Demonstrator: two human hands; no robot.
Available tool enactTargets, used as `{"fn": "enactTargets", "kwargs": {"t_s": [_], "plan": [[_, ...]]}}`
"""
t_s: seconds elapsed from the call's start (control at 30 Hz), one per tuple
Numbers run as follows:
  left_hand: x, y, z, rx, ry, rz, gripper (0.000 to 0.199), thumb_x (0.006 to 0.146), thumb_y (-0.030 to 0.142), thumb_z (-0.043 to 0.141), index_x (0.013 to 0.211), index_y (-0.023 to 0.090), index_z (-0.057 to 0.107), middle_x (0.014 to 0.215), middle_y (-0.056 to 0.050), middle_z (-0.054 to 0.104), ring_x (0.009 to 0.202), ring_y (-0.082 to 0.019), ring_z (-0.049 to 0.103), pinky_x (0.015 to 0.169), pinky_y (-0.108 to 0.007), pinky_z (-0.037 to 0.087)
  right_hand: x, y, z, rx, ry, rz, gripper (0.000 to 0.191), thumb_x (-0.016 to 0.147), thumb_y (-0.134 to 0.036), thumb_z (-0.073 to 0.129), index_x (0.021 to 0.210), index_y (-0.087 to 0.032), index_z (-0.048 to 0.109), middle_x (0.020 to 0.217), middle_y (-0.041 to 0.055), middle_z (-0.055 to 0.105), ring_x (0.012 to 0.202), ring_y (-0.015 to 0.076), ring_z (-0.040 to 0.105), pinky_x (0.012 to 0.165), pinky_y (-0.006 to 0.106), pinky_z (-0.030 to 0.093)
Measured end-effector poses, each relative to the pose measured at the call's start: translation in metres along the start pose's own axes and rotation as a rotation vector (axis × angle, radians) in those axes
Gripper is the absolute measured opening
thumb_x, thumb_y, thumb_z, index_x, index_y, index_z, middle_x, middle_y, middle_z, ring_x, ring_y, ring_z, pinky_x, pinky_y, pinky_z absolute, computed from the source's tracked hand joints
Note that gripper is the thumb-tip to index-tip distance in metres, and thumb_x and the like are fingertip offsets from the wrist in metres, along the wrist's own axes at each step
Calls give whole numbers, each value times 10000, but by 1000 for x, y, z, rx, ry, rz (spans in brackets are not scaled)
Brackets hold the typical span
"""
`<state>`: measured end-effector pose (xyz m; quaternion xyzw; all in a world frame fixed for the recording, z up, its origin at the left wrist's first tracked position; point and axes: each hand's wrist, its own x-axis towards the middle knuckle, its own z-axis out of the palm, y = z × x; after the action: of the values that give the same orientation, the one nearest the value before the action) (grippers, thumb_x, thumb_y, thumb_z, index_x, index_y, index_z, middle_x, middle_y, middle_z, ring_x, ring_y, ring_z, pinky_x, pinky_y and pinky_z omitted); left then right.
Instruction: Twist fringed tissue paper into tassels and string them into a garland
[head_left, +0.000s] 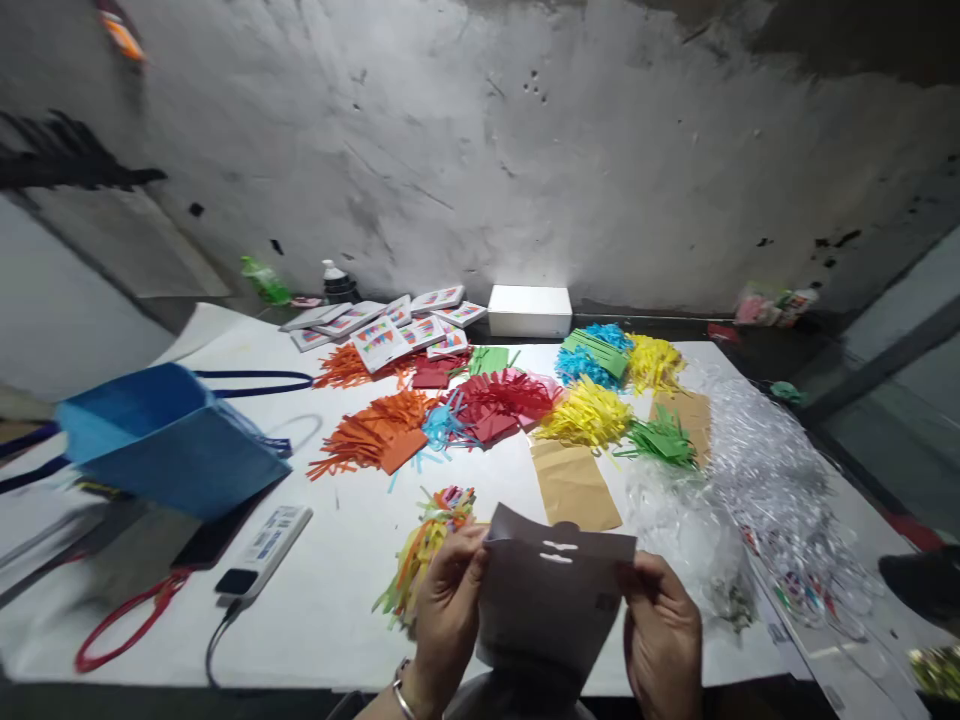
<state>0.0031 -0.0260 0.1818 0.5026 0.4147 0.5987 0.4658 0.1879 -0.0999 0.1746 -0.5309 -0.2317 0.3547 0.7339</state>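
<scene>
Near the table's front edge, both hands hold up a thin grey sheet or card [551, 610] with slots cut near its top. My left hand [450, 605] pinches its upper left side, a bracelet on the wrist. My right hand [661, 630] grips the upper right side between thumb and fingers. Just left of the sheet lies a multicoloured paper tassel bundle [426, 550], partly behind my left hand. Beyond are orange tassels [375, 435], red tassels [502, 405], yellow tassels [586, 412] and green tassels [661, 438]. A brown paper piece [576, 485] lies right behind the sheet.
A blue bag [172, 450], a white power bank [264, 552] with a cable and a red strap [124, 640] are at left. Printed packets [381, 343] and a white box [529, 312] stand at the back. Clear plastic wrapping [772, 490] covers the right side.
</scene>
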Motion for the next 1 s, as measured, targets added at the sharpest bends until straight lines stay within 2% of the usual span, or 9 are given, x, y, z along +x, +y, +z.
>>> {"fn": "enactTargets", "kwargs": {"t_s": [0.23,0.4,0.5,0.6,0.67,0.73,0.83,0.93,1.0], "plan": [[-3,20,0,-120,-128,-57,174,827,292,650,713,175,592,838,-60,651,841,-196,607,786,-315,483,9,22,-26,-107,178,87,347,499,-365,876,714,-172,684,717,42,721,639,200,650,599,299,543],[-1,35,-7,-192,-245,-200,156,788,308,694,803,179,607,776,-34,608,733,-156,555,670,-250,445,11,23,-26,-112,265,-24,395,442,-423,886,667,-188,662,630,12,696,536,172,623,499,265,519],[4,43,-11,-172,-322,-301,191,774,330,707,869,172,656,781,-38,608,739,-161,545,674,-253,427,11,15,-20,-92,161,-60,372,487,-428,878,671,-194,654,634,23,698,557,186,637,523,285,533],[8,48,-14,-158,-367,-297,218,774,367,702,743,156,658,732,-33,587,719,-157,520,679,-258,405,11,7,-19,-82,-30,-12,345,552,-438,850,721,-189,682,686,59,710,599,221,657,548,326,545],[9,47,-16,-158,-388,-281,245,761,377,716,704,152,636,708,-24,564,708,-152,498,668,-255,388,10,5,-21,-110,-48,0,339,565,-426,848,749,-179,706,703,75,716,609,232,659,561,339,545],[10,44,-17,-161,-434,-259,267,747,376,731,680,150,606,685,-15,540,691,-146,478,648,-250,371,9,5,-22,-133,4,-49,305,571,-393,853,733,-175,714,706,72,718,619,227,656,576,328,537],[12,38,-18,-141,-446,-153,274,777,364,708,676,154,564,673,0,506,671,-134,454,633,-246,353,6,2,-18,-93,-21,-177,222,626,-345,833,648,-185,680,705,45,708,625,198,640,577,297,518],[15,35,-19,-51,-366,20,235,856,338,620,717,164,548,704,1,493,688,-132,455,658,-253,357,6,-2,-10,-52,-202,-191,239,700,-376,782,624,-187,656,700,38,688,603,179,617,553,290,506],[18,34,-19,3,-363,91,231,887,341,575,739,166,545,720,-3,494,697,-133,461,667,-256,360,7,-2,-8,-94,-287,-167,242,729,-408,751,664,-186,679,680,39,670,587,176,598,524,283,491]]}}
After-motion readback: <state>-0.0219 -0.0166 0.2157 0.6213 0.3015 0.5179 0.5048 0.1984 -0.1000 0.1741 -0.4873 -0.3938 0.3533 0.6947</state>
